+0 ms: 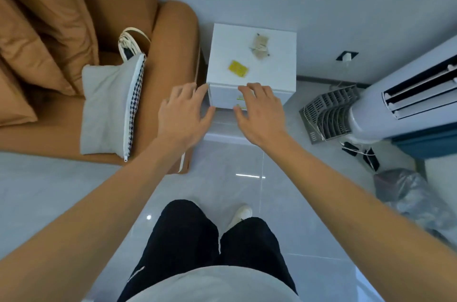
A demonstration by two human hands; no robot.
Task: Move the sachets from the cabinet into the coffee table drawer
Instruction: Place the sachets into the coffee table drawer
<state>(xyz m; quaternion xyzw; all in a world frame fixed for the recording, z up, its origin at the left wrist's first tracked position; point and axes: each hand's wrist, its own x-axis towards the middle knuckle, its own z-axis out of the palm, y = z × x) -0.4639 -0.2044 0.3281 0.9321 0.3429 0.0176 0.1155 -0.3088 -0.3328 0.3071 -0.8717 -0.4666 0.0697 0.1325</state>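
Sachets on cabinet (284,79) top: yellow sachet (238,68) near front edge, beige sachets (259,46) behind it toward wall; both beyond fingertips. Left hand (184,113) at cabinet's front left corner, right hand (259,111) over drawer fronts; both spread, empty. Yellow long axis diagonal; either hand similarly near. Sofa (170,37) left of cabinet, air conditioner (408,101) right; path unobstructed

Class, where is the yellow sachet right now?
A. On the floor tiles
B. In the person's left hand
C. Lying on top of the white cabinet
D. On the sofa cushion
C: the yellow sachet lies flat on the top of the white cabinet, beyond both empty, open hands.
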